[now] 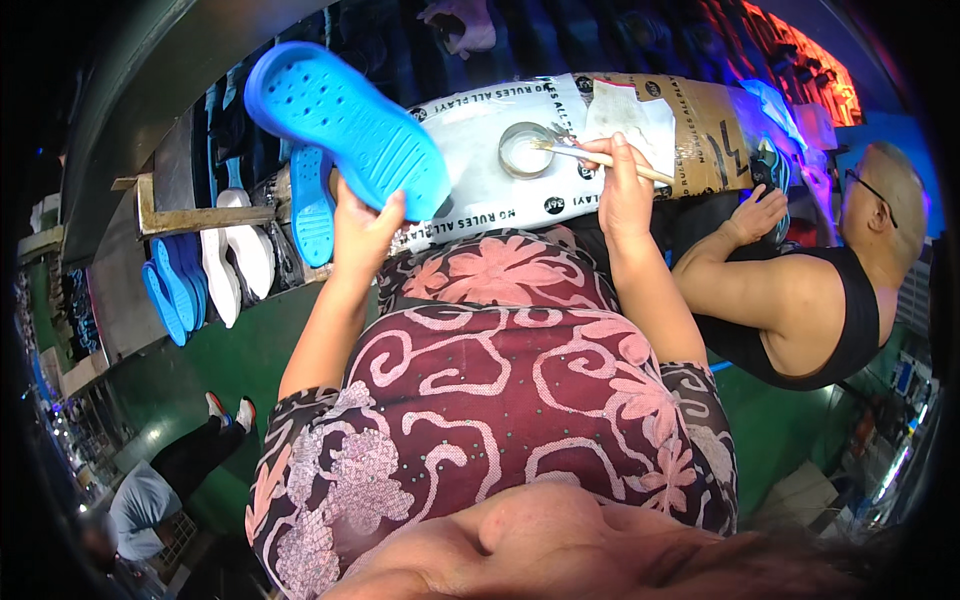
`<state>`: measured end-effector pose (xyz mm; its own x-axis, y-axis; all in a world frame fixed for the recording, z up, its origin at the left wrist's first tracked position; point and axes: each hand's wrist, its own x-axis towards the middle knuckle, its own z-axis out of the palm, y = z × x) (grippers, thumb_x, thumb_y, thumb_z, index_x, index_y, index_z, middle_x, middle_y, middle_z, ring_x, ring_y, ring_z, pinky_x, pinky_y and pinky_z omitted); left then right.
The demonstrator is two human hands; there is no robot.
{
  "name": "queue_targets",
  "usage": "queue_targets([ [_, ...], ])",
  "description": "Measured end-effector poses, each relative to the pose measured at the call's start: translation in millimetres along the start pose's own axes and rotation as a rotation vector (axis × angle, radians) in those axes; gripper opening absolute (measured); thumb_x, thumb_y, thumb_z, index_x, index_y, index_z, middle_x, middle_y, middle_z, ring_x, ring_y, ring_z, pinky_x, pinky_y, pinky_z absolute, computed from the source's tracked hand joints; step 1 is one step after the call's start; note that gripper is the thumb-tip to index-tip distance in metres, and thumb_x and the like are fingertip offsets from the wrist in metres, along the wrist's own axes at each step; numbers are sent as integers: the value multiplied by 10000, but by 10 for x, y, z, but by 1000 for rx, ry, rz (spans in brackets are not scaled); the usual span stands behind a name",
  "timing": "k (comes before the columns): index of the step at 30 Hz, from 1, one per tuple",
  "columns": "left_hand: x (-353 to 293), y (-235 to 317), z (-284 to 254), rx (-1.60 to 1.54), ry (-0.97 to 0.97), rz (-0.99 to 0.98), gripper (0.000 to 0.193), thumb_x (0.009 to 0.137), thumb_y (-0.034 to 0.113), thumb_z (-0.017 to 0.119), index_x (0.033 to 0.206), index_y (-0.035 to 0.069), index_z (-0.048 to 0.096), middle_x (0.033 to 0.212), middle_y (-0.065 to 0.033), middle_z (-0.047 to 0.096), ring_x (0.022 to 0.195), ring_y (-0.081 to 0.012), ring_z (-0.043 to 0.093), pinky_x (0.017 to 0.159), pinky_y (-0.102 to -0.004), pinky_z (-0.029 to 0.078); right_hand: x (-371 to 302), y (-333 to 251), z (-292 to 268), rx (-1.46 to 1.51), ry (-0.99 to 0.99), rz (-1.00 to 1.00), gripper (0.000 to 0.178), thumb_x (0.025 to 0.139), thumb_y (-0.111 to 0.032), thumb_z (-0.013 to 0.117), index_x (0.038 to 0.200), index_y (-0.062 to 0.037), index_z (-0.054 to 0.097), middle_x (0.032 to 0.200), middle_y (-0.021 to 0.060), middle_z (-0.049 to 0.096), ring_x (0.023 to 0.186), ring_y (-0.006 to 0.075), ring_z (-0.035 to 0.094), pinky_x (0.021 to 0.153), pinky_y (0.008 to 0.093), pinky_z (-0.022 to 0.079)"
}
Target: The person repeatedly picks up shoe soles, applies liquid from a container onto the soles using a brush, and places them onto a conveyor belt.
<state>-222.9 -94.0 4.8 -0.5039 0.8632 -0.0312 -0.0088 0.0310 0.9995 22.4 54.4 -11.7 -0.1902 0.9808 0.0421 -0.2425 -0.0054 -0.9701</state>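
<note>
My left hand grips a bright blue shoe sole by its narrower end, with the broad, hole-dotted end tilted up and away. Between the thumb and fingers of my right hand is a brush with a pale wooden handle. Its bristle end reaches the rim of a small round container holding whitish stuff. The container stands on a work surface covered in white printed plastic. Below the raised sole, another blue sole lies at the left end of that surface.
White soles and several blue soles lie at left, near a wooden bar. A white paper lies right of the container. At right a co-worker handles a dark shoe part. Another person is at lower left.
</note>
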Motion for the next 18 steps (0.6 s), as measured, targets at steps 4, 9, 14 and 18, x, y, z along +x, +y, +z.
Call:
queue_targets([
  [4,47,44,149,214,-35,174,550,796,63,607,1235,-26,288,1017,-149,554,798,-193,606,653,-296,526,-201,-258,175,32,-109,-37,360,939,-257,453,819,27,637,779,88,634,655,130,534,655,265,436],
  [9,13,140,319,225,6,320,483,733,61,629,1151,-56,416,925,-142,619,826,-183,626,740,-287,495,-338,-486,414,-391,-390,-384,340,914,-206,459,708,4,630,676,80,618,669,186,557,823,333,392],
  [14,-7,150,343,440,-20,610,437,692,32,663,1086,0,476,839,-127,622,734,-201,645,664,-283,501,-290,-402,452,-611,-462,-641,245,868,-158,512,692,-53,648,638,40,609,648,198,557,828,354,390],
  [18,35,44,313,460,-39,658,440,676,33,678,1068,12,480,821,-141,626,703,-239,645,638,-308,501,-281,-412,490,-595,-426,-767,224,814,-158,577,616,-66,627,569,53,552,547,218,499,642,326,371],
])
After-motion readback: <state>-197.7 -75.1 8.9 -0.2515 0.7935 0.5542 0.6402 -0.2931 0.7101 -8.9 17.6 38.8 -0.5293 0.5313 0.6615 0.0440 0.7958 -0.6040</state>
